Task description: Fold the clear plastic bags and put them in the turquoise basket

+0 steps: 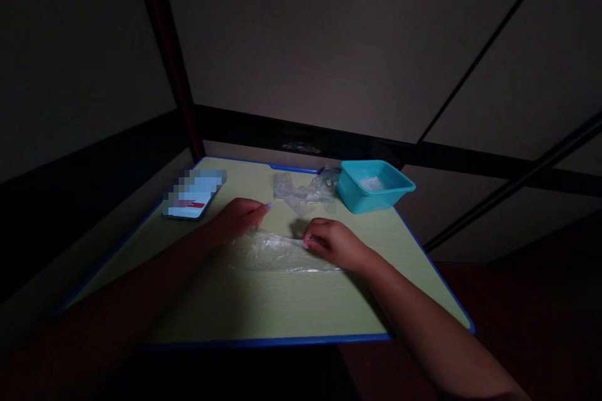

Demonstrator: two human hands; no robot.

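dim pale table (211, 313); across its middle lies clear plastic film (275, 254), probably light, limp and slippery, best pinched at 2 corners. right hand (335, 243) pinches its far edge; left hand (239, 216) half curled, hold unclear.

Dim grey wall (301, 44) behind blue-edged table (273, 310)

R hand (336, 243) pinches clear plastic (275, 253) on tbl (282, 307) w/ L hand (239, 217) nr it, phone (190, 203) L, teal tub (364, 201) R.
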